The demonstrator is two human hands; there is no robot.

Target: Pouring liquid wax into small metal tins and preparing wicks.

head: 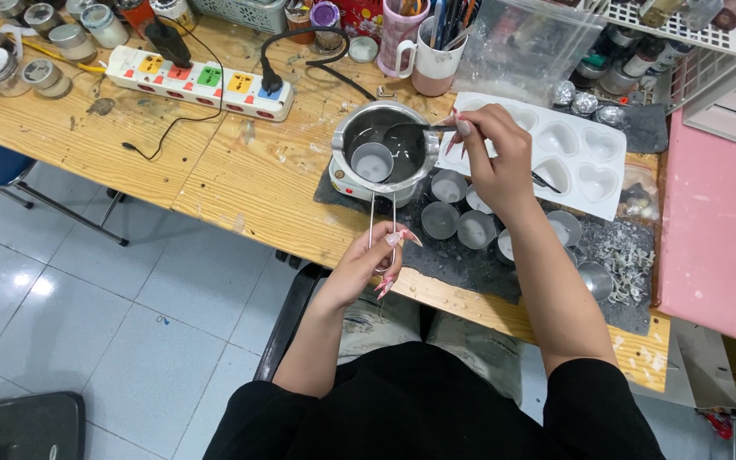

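A steel melting pot (pixel 347 136) sits on a small white heater at the table's middle, with liquid in it and a small metal cup (pixel 372 161) inside. My left hand (pixel 368 264) grips the pot's wire handle (pixel 382 213) near the table's front edge. My right hand (pixel 491 153) holds a spoon (pixel 411 129) whose bowl dips into the pot. Several small metal cups (pixel 457 223) stand on the dark mat just right of the pot.
A white heart-shaped mould tray (pixel 585 149) lies to the right, a pink surface (pixel 717 230) beyond it. A power strip (pixel 202 83) with cables lies at the back left, with mugs of tools (pixel 428 43) and small tins (pixel 44 75) along the back.
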